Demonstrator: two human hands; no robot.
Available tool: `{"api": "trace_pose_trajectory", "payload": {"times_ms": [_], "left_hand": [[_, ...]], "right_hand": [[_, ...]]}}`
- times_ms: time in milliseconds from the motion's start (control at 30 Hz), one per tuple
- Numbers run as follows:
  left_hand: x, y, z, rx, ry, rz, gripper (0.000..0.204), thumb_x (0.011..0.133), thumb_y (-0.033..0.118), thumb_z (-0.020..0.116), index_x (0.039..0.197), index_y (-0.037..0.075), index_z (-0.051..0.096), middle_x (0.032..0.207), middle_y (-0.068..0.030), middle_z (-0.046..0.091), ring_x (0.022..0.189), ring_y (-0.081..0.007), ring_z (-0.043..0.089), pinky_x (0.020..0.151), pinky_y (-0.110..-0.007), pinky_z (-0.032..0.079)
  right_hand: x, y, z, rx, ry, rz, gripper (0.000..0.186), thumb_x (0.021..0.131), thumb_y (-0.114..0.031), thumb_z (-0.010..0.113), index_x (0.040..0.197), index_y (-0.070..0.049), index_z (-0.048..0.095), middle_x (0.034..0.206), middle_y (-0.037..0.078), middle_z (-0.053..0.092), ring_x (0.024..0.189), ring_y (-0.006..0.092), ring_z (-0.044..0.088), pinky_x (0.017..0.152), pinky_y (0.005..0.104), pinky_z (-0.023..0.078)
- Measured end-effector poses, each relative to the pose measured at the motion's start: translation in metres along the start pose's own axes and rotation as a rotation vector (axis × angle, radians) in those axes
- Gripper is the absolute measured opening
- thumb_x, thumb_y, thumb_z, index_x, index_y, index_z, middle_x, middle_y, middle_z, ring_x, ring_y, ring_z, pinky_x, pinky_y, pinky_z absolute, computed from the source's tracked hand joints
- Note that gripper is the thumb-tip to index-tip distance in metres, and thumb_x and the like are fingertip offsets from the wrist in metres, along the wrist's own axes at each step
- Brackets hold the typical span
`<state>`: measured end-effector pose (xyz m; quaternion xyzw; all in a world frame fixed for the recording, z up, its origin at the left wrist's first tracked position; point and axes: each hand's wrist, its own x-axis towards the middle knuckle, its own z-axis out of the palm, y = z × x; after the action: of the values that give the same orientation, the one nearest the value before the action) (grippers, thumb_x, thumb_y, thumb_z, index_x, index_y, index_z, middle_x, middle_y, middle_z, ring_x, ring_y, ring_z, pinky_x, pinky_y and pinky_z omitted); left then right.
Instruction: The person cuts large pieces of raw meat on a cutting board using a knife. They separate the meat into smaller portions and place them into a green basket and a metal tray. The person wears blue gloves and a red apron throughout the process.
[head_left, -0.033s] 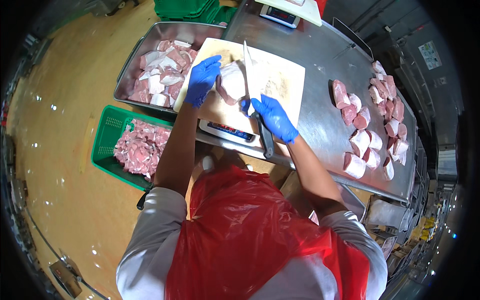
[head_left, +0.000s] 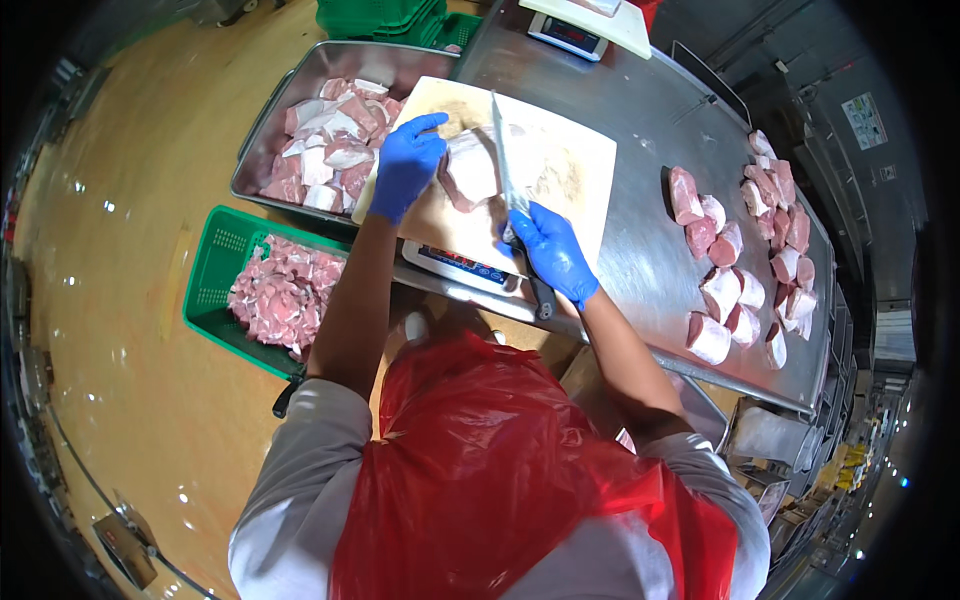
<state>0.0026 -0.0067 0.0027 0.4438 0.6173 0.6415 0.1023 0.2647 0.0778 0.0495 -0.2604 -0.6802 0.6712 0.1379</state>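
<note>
On a cream cutting board point(head_left: 580, 180) lies a thick piece of pale pink meat point(head_left: 468, 170). My left hand point(head_left: 405, 170), in a blue glove, is at the meat's left side, fingers bent and apart, holding nothing. My right hand point(head_left: 550, 250), also blue-gloved, grips a long knife point(head_left: 500, 150) by its dark handle; the blade points away from me along the meat's right side. A scale with a display point(head_left: 450, 262) shows beneath the board's near edge.
A steel tub point(head_left: 260, 135) of meat chunks is at left, with a green crate point(head_left: 210, 270) of trimmings nearer me. Several cut pieces point(head_left: 720, 300) sit on the steel table point(head_left: 650, 120) at right. Behind are stacked green crates point(head_left: 380, 25) and another scale point(head_left: 565, 35).
My right hand and the knife have shifted slightly toward me and to the right in the picture. The view has shifted a little; my left hand stays beside the meat.
</note>
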Motion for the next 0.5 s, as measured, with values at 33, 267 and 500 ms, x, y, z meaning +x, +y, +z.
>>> {"api": "trace_pose_trajectory", "payload": {"times_ms": [33,267,500], "left_hand": [[-0.009,0.0,0.0,0.262,0.0,0.187,0.025,0.093,0.009,0.057,0.112,-0.003,0.069,0.108,-0.0193,0.071,0.1,-0.0226,0.068,0.088,-0.031,0.054],[-0.095,0.08,0.055,0.214,0.273,-0.096,0.024,0.086,0.004,0.065,0.11,0.001,0.066,0.101,-0.0158,0.07,0.098,-0.0264,0.069,0.078,-0.038,0.056],[-0.117,0.079,0.043,0.187,0.372,-0.252,0.019,0.087,0.004,0.064,0.106,-0.001,0.067,0.099,-0.0137,0.067,0.088,-0.0244,0.068,0.076,-0.036,0.055]], "right_hand": [[-0.008,-0.011,0.0,-0.117,0.071,0.079,0.029,0.105,-0.027,0.056,0.101,0.0,0.063,0.081,0.013,0.07,0.063,0.0258,0.066,0.063,0.0413,0.054],[0.009,-0.038,0.022,-0.921,0.151,-0.385,0.023,0.1,-0.023,0.057,0.093,-0.001,0.055,0.08,0.026,0.065,0.072,0.0473,0.064,0.064,0.055,0.05],[0.006,-0.031,0.02,-1.139,0.032,-0.299,0.019,0.098,-0.02,0.057,0.1,-0.002,0.053,0.082,0.024,0.068,0.075,0.0428,0.068,0.066,0.0528,0.053]]}}
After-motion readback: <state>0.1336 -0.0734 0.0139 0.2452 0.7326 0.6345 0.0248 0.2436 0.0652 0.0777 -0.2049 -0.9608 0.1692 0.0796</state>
